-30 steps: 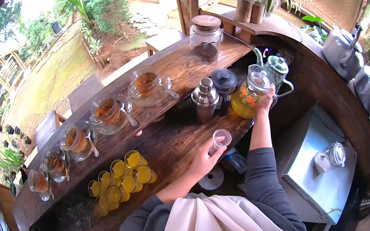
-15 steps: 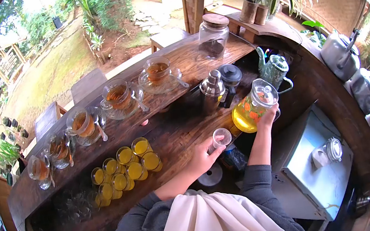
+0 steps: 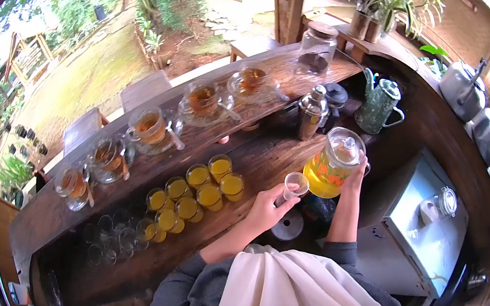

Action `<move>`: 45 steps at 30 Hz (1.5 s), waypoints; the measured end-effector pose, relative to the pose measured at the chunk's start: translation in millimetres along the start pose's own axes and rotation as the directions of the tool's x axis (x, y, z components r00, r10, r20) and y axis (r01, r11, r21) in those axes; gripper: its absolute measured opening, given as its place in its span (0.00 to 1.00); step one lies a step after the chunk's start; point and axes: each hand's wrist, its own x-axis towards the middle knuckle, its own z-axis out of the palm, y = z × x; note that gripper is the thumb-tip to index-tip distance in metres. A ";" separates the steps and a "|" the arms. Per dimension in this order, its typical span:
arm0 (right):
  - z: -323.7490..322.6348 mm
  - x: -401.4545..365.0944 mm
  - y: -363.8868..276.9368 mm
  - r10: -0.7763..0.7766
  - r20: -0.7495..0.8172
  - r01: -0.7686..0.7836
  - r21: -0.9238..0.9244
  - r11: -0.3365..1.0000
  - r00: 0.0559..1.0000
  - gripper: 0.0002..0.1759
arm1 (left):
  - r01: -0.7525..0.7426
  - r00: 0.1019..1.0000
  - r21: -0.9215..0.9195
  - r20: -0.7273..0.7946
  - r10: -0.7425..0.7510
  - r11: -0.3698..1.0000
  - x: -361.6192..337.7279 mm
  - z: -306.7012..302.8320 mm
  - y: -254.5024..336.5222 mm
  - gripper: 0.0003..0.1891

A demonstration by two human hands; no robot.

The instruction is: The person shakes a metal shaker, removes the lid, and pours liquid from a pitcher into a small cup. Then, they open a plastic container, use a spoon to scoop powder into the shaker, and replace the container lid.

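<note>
Pitcher point(image 3: 328, 166) tilted in right hand point(image 3: 357, 170); left hand point(image 3: 270, 207), bent inward, grips clear cup point(image 3: 294, 188).

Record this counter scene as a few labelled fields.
Left hand: holds a small clear cup
Right hand: holds a clear glass pitcher with an orange print and yellow liquid
Upper counter: five glass cups of amber drink; glass jar with wooden lid
Lower surface: short glasses of yellow drink
Beyond pitcher: silver metal shaker; green speckled pot
Far right: grey metal kettles
</note>
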 end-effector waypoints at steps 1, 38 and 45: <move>2.0 -8.6 1.9 0.005 0.052 -0.003 -0.033 0.999 0.999 0.29 | 0.004 1.000 0.007 -0.016 -0.004 1.000 -5.9 -5.7 2.4 0.16; 230.9 -237.1 -63.7 0.221 0.956 0.663 -0.293 0.689 0.192 0.22 | 0.094 0.980 0.130 -0.187 -0.069 0.987 -199.1 -160.9 106.2 0.20; 252.8 -254.2 -65.9 0.154 0.986 0.776 -0.142 0.615 0.059 0.17 | 0.098 0.972 0.120 -0.226 -0.069 0.988 -213.3 -167.1 108.7 0.20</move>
